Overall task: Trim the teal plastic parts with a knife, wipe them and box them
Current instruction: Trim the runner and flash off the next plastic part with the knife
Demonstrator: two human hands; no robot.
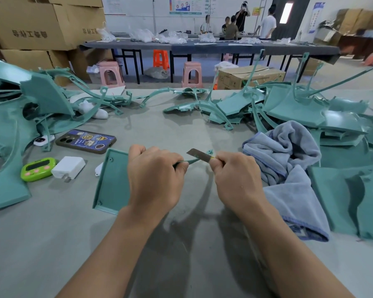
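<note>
Above the grey table (181, 130), the left hand (155, 175) curls its grip round one flat teal plastic part (110, 181) while the right hand (235, 175) pinches one small grey metal knife (199, 155) against its thin arm (one blue-grey towel (289, 160) lies just beside).

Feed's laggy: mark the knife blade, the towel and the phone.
knife blade (199, 155), head view, middle of the bare metal.
towel (289, 147), head view, bunched upper fold.
phone (86, 141), head view, middle of its patterned case.
</note>
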